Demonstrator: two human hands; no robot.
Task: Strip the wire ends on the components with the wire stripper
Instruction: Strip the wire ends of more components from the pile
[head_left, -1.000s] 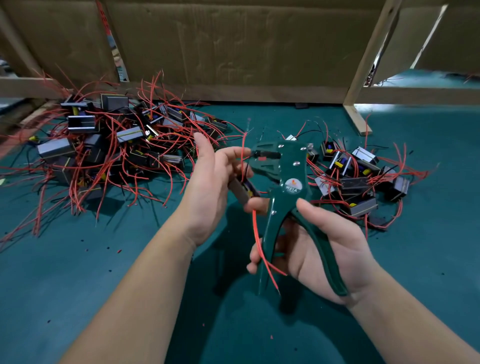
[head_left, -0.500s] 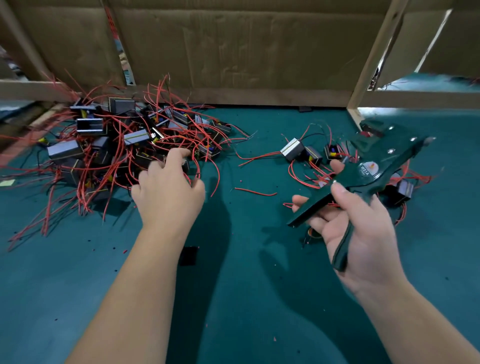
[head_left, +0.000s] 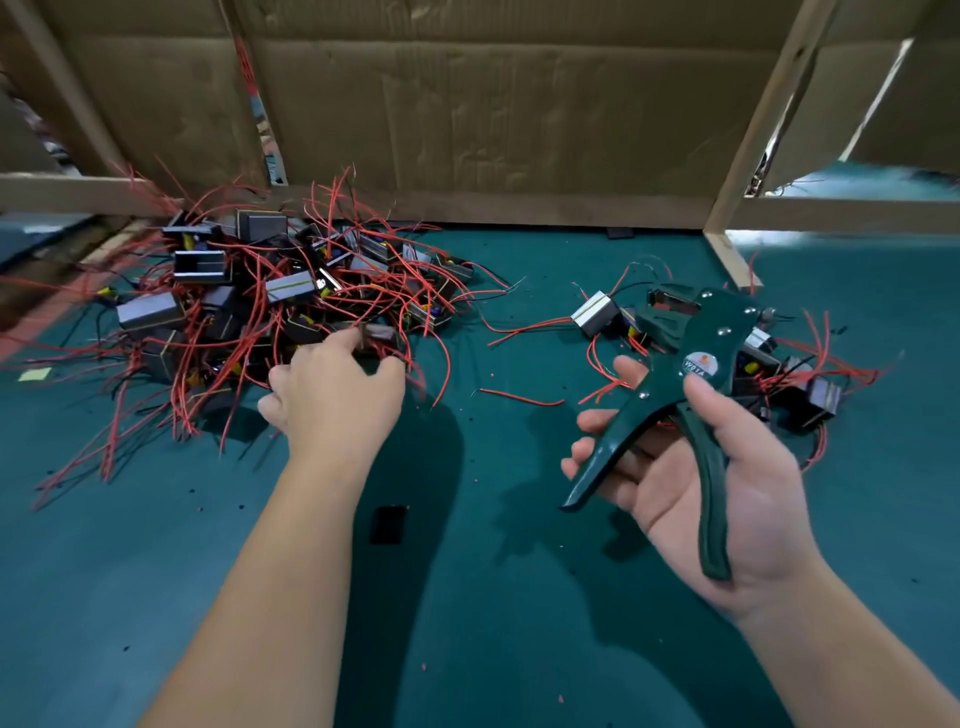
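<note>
Left hand (head_left: 337, 400) curled round a dark component (head_left: 382, 332) at the near edge of the red-wired component pile (head_left: 234, 301), right hand (head_left: 717, 478) gripping the green wire stripper (head_left: 698, 358) by its spread handles, over the smaller component pile (head_left: 810, 395), teal mat (head_left: 467, 597) beneath

Dark green wire stripper (head_left: 696, 364) is held up in the right hand (head_left: 717, 499), handles spread. Black components (head_left: 291, 288) with red wires are heaped far left on the tabletop (head_left: 467, 597), with a smaller bunch (head_left: 597, 314) on the right.
</note>
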